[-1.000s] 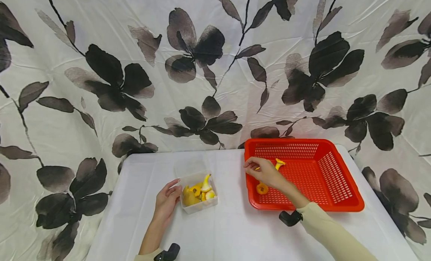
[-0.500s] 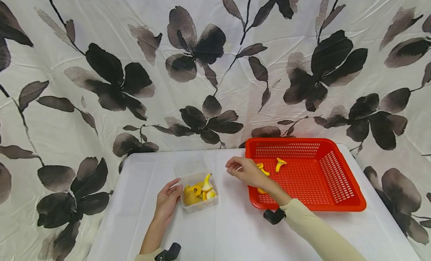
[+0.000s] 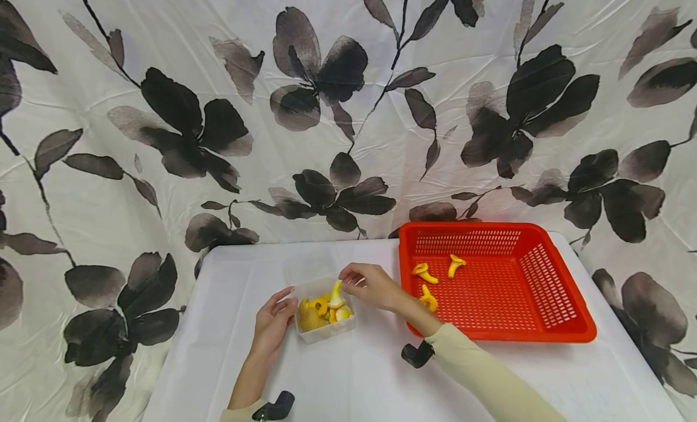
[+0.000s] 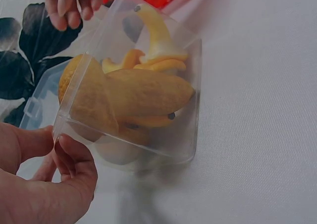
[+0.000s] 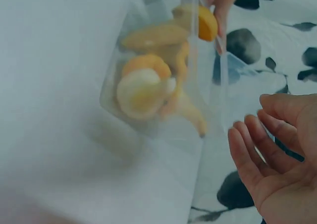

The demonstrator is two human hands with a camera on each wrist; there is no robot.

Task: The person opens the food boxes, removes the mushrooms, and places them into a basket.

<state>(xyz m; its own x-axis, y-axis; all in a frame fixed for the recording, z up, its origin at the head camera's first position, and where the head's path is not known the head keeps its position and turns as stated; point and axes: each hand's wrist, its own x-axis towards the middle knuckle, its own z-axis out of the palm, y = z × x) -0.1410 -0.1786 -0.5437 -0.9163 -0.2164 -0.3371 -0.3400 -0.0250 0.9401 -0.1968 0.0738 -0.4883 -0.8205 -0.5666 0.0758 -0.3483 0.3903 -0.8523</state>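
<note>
A clear plastic box (image 3: pixel 328 336) stands on the table, filled with several yellow pieces shaped like gourds and mushrooms. My left hand (image 3: pixel 272 321) pinches the box's left rim between thumb and fingers, as the left wrist view shows. Over the right rim hovers my right hand (image 3: pixel 371 286), its fingers loosely bent with nothing between them in the right wrist view. Near its fingertips the curved tip of a white-and-yellow gourd-like piece (image 3: pixel 336 298) pokes up from the box. In the left wrist view a brownish-yellow oblong piece (image 4: pixel 148 87) lies against the box wall.
A red plastic basket (image 3: pixel 585 332) sits to the right and holds three yellow mushroom-shaped pieces (image 3: pixel 456 266). Behind the box lies its clear lid (image 3: pixel 310 263). A floral cloth (image 3: pixel 327 137) hangs at the white table's (image 3: pixel 190 361) back edge.
My right hand has travelled left from over the basket to the box's right rim, uncovering the pieces in the basket. My left hand has stayed at the box.
</note>
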